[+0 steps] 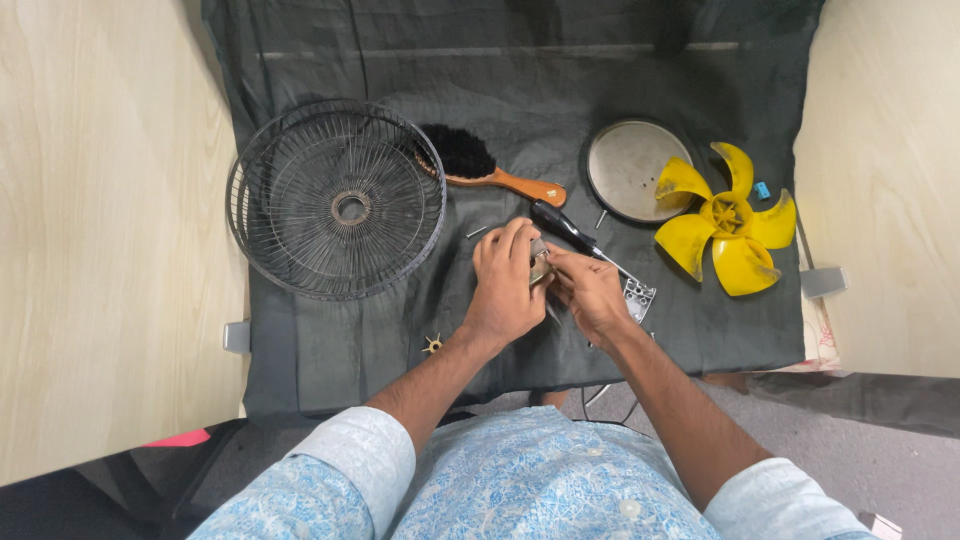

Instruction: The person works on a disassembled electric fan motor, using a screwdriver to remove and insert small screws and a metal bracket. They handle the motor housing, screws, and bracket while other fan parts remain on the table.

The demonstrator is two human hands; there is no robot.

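In the head view, a small metal part [540, 262] is pinched between the left hand [505, 285] and right hand [590, 290], both clenched on it above the dark cloth [330, 350]. A screwdriver [570, 232] lies just beside the hands. The part could be dropped and lost among loose screws [477, 232] if the pinch slackens.

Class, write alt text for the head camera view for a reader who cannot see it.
A person's left hand and right hand pinch a small metal part over a dark cloth. Around them lie a wire fan guard, brush, screwdriver, metal disc and yellow fan blade.
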